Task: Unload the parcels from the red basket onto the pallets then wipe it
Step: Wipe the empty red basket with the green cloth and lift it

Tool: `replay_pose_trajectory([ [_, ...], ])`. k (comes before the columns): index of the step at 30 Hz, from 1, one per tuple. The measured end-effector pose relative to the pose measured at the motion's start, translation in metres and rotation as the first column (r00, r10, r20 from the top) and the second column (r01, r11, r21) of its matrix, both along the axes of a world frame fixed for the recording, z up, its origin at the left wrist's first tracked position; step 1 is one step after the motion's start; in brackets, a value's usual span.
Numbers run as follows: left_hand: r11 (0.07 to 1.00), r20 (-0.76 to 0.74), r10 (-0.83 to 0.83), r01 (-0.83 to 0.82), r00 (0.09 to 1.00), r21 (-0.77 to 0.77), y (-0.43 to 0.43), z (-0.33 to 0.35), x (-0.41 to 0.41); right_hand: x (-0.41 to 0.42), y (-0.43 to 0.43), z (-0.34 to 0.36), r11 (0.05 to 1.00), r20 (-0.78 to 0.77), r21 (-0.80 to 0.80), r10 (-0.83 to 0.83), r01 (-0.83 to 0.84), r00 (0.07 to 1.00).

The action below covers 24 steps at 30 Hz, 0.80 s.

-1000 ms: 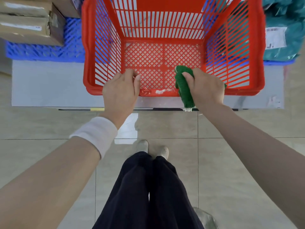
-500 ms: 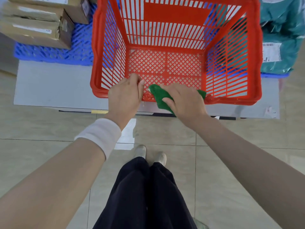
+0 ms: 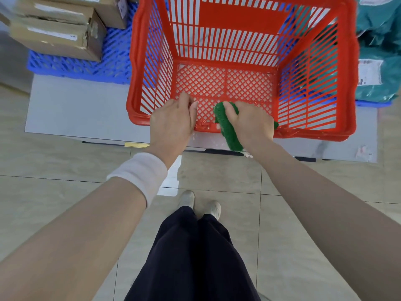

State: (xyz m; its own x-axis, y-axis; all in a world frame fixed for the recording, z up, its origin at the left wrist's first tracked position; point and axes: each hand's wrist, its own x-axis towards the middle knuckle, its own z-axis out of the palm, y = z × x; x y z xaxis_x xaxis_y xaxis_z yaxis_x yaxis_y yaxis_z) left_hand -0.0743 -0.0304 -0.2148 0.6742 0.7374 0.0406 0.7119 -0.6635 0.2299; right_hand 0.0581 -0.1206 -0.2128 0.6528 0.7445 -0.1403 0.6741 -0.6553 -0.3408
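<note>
Red basket (image 3: 238, 16) down on the grey platform (image 3: 76, 109), no parcel showing inside, mesh bottom open to view. Near rim running left to right, directly under both grips, white smears (image 3: 208, 127) on it between them. Green cloth (image 3: 227, 131) folded over that rim, long axis front to back, crossing the rim square-on, one end inside the basket, the other hanging off the outside. Right grip (image 3: 251, 122) clamped on the cloth from above, fingers curled round its top, wrist bent down, forearm reaching straight in. Left grip (image 3: 173, 124) just beside it on the left, fingers hooked over the same rim, bracing the basket, white wristband (image 3: 141, 172) behind the wrist. Looks like the wiping stage, unloading apparently done: cardboard boxes (image 3: 58, 33) on the blue pallet (image 3: 97, 66) to the left, teal bags (image 3: 382, 61) off to the right. Next stroke probably sideways along the rim, leftward onto those smears, right grip already holding the cloth.
</note>
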Motion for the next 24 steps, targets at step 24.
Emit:
replay_pose_trajectory([
  [24, 0.99, 0.287, 0.041, -0.001, 0.957, -0.138, 0.014, -0.003, -0.008, -0.029, -0.01, -0.007, 0.945, 0.361, 0.03, 0.292, -0.325, 0.885],
])
